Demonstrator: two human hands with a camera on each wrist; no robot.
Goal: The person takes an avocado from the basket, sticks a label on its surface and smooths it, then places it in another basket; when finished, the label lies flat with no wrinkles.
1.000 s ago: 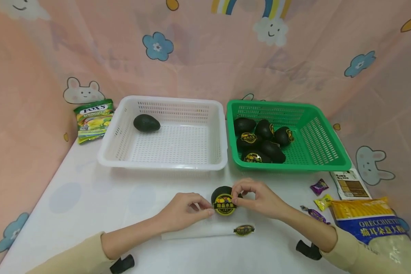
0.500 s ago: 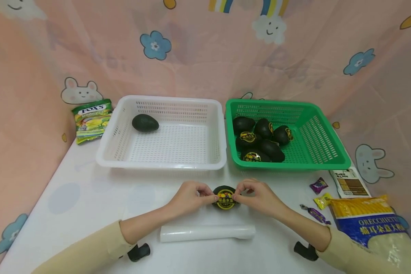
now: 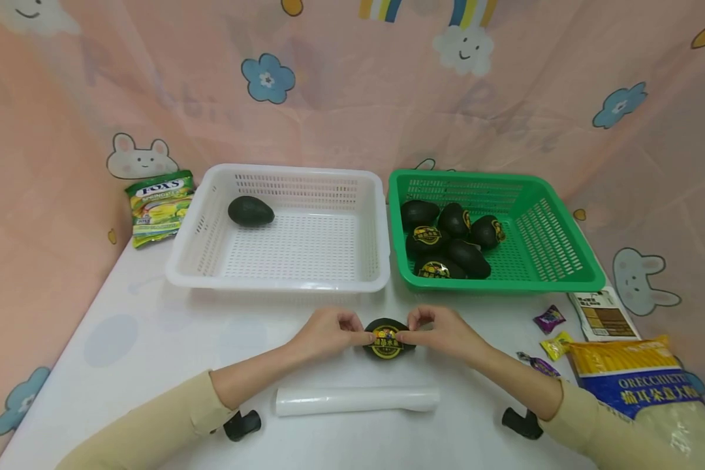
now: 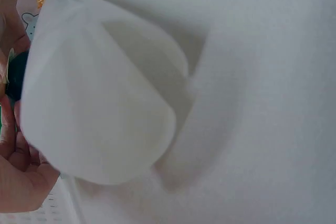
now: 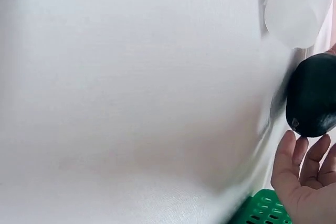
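A dark avocado (image 3: 382,323) lies on the white table in front of me, with a round black-and-gold sticker (image 3: 386,348) across its near side. My left hand (image 3: 329,334) pinches the sticker's left end, thumb at its edge. At the opposite end, my right hand (image 3: 443,333) pinches the sticker with thumb and fingers, the other fingers bent behind. In the right wrist view, the right fingertips are right at the tip of the avocado (image 5: 312,95). A white roll of sticker backing (image 3: 358,400) lies nearer to me, its sticker face hidden.
A white basket (image 3: 276,285) at the back holds one avocado (image 3: 250,211). Beside it, a green basket (image 3: 540,286) holds several stickered avocados (image 3: 469,258). Wrapped candies (image 3: 549,319) and an orecchiette bag (image 3: 640,378) lie right; a Fox's candy bag (image 3: 160,207) leans at the back left.
My left hand has moved up and right to the sticker's left end. The avocado now lies sideways between both hands. The backing roll has turned, hiding the sticker at its right end.
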